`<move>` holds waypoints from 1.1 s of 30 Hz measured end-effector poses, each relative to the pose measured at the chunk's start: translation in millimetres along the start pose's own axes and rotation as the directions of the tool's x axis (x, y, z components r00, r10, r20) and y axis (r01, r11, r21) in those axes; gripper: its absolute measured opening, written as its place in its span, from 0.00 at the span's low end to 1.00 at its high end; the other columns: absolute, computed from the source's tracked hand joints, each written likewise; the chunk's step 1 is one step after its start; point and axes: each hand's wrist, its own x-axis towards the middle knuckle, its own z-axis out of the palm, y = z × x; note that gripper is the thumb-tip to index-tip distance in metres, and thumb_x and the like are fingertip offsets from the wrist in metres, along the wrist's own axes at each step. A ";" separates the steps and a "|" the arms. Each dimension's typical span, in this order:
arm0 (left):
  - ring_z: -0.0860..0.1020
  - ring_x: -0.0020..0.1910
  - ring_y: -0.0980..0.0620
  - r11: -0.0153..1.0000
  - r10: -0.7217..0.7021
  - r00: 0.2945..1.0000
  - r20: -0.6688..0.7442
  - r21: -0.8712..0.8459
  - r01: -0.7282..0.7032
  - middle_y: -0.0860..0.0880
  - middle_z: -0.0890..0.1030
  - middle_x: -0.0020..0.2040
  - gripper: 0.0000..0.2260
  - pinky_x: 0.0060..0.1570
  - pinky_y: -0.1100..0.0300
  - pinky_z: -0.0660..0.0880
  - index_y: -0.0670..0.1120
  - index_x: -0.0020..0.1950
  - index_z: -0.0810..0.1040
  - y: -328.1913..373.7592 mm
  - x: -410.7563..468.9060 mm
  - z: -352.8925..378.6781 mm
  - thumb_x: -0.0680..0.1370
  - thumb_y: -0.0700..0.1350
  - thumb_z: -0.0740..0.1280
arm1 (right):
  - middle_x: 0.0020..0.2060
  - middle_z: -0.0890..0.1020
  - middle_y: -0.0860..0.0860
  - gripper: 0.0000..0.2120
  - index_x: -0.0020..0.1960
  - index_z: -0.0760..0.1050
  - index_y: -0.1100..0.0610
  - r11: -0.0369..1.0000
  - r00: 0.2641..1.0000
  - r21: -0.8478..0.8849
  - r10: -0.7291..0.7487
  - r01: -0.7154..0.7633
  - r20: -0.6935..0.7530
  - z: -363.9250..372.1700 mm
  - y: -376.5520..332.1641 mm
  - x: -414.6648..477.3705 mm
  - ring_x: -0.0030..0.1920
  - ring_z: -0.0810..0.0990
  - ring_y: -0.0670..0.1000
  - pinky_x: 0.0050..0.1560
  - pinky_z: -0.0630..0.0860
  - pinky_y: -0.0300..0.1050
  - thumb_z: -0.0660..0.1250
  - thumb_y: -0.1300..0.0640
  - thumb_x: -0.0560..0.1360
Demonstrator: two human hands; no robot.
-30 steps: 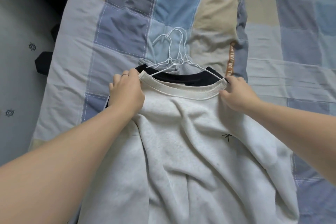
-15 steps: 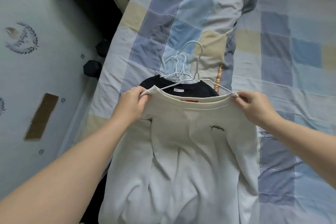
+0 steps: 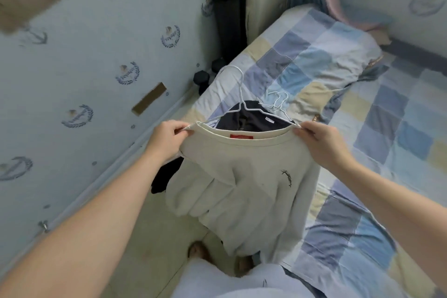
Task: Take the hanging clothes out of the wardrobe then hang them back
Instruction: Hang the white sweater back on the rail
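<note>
Raised since the earlier frame, the cream sweatshirt (image 3: 244, 176) now hangs clear of the patchwork quilt (image 3: 377, 133), over the bed's edge. Its wire hanger (image 3: 240, 94) stands up behind the collar. The left hand (image 3: 169, 139) pinches the left collar end between thumb and curled fingers, and the right hand (image 3: 319, 144) pinches the right end likewise. Judgement: gripping both ends keeps the garment spread on the hanger. A dark garment (image 3: 246, 118) lies on the quilt behind.

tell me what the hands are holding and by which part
The cream sweatshirt: the left hand pinches the left end of its neckline, the right hand the right end, beside the wire hanger arms.
</note>
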 end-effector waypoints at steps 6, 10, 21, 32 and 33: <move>0.78 0.44 0.56 0.991 -0.100 0.989 -0.108 -0.102 0.089 0.57 0.83 0.42 0.04 0.44 0.60 0.72 0.55 0.45 0.84 -31.0 -125.1 -60.5 0.78 0.46 0.71 | 0.34 0.80 0.49 0.04 0.45 0.80 0.50 0.989 0.986 -0.008 -0.149 0.150 0.079 10.4 -72.8 -43.9 0.38 0.75 0.54 0.40 0.70 0.45 0.69 0.55 0.78; 0.73 0.36 0.55 0.972 -0.159 0.968 -0.195 -0.205 0.118 0.48 0.81 0.36 0.07 0.38 0.60 0.68 0.47 0.43 0.83 -62.0 -211.6 -76.2 0.77 0.49 0.72 | 0.31 0.79 0.45 0.03 0.46 0.81 0.53 0.958 0.955 -0.031 -0.283 0.286 0.084 22.1 -115.4 -95.5 0.35 0.76 0.49 0.38 0.69 0.36 0.69 0.57 0.77; 0.72 0.34 0.58 0.946 -0.166 0.928 -0.334 -0.321 0.053 0.49 0.80 0.37 0.04 0.35 0.67 0.66 0.48 0.44 0.84 -164.8 -435.2 -99.4 0.76 0.47 0.74 | 0.36 0.81 0.44 0.04 0.48 0.82 0.58 0.903 0.899 0.016 -0.429 0.430 0.084 75.1 -179.8 -296.0 0.38 0.77 0.40 0.39 0.69 0.29 0.70 0.59 0.77; 0.76 0.37 0.55 0.937 -0.217 0.848 -0.484 -0.348 0.041 0.53 0.81 0.38 0.03 0.41 0.62 0.70 0.51 0.42 0.83 -206.3 -608.0 -111.3 0.74 0.45 0.75 | 0.32 0.80 0.49 0.05 0.44 0.81 0.55 0.884 0.856 0.036 -0.461 0.466 0.234 84.7 -223.5 -435.4 0.35 0.76 0.52 0.35 0.69 0.39 0.69 0.56 0.77; 0.77 0.38 0.55 0.936 -0.225 0.837 -0.499 -0.349 0.044 0.53 0.82 0.39 0.03 0.41 0.62 0.71 0.50 0.42 0.83 -206.8 -623.4 -110.1 0.74 0.45 0.75 | 0.32 0.80 0.50 0.05 0.44 0.81 0.54 0.881 0.850 0.037 -0.465 0.472 0.248 84.5 -225.9 -446.3 0.35 0.75 0.52 0.35 0.69 0.39 0.69 0.56 0.77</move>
